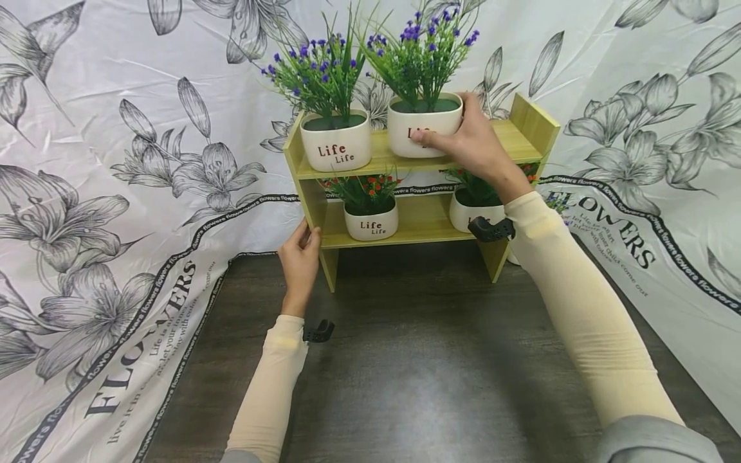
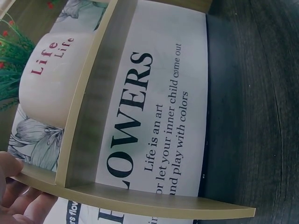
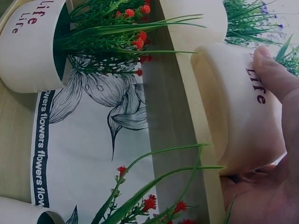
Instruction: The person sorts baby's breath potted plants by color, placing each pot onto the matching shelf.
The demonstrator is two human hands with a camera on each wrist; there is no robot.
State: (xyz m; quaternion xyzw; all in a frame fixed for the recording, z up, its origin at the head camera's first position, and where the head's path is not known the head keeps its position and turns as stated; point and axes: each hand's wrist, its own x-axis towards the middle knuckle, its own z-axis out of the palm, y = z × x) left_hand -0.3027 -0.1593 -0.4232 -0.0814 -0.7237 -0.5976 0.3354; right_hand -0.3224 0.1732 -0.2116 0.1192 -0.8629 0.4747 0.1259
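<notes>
My right hand [image 1: 479, 145] holds a white oval flowerpot [image 1: 418, 122] of purple flowers by its right end. The thumb lies across the red "Life" lettering on the front. In the right wrist view, this pot [image 3: 250, 112] is at the edge of the top shelf, its base partly showing. My left hand [image 1: 300, 260] grips the left side panel of a two-tier wooden shelf [image 1: 382, 157], its thumb on the panel edge near the lower tier. A second pot of purple flowers [image 1: 336, 145] stands on the top tier's left end.
On the lower tier stand two white pots with red flowers, one left [image 1: 371, 222] and one right [image 1: 467, 211], the latter partly behind my right wrist. Another pot is partly hidden behind the shelf's right leg. A floral cloth [image 1: 191, 128] hangs behind the dark wooden tabletop [image 1: 393, 360].
</notes>
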